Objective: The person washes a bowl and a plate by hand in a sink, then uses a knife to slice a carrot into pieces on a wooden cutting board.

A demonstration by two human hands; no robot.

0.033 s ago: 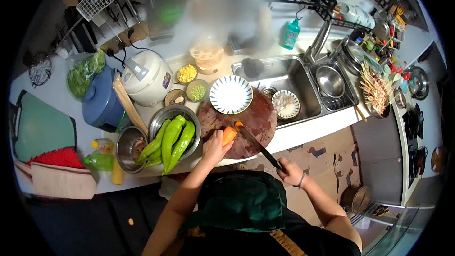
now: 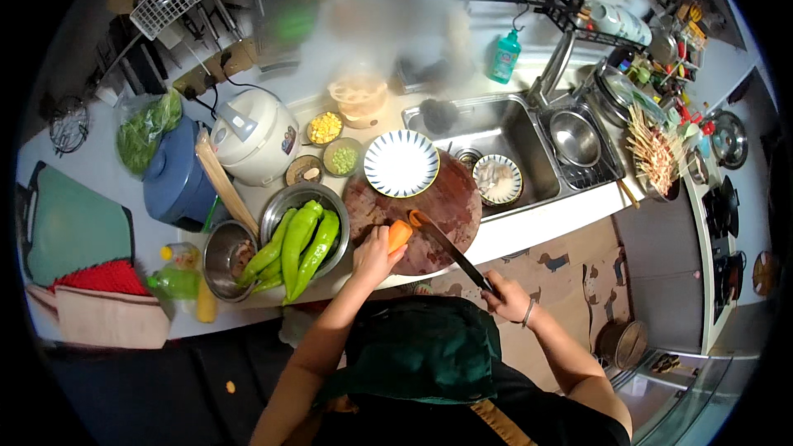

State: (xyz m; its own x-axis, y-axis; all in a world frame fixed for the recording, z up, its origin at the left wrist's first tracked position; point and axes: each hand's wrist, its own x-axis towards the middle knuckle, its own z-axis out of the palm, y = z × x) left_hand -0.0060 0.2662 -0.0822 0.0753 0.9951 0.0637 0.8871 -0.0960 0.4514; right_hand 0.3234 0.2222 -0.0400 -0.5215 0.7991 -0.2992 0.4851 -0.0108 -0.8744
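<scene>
My left hand [image 2: 376,257] is closed around an orange carrot [image 2: 400,234], pressing it down near the front left of a round, dark reddish-brown cutting board [image 2: 456,198]. A kitchen knife [image 2: 454,253] is gripped by its handle in my right hand [image 2: 509,297], just beyond the board's front edge. Its long dark blade slants over the board toward the far left. At the blade's tip lies a small cut piece of carrot [image 2: 414,216], a little apart from the carrot's end. A white plate with a dark striped rim [image 2: 401,163] rests on the board's far part.
Left of the board, a metal bowl [image 2: 337,271] holds long green peppers [image 2: 300,239]. Small bowls of yellow corn [image 2: 325,127] and green pieces [image 2: 341,157] stand behind, near a white rice cooker [image 2: 254,136]. To the right are a sink [image 2: 512,132] and a small striped bowl [image 2: 497,180].
</scene>
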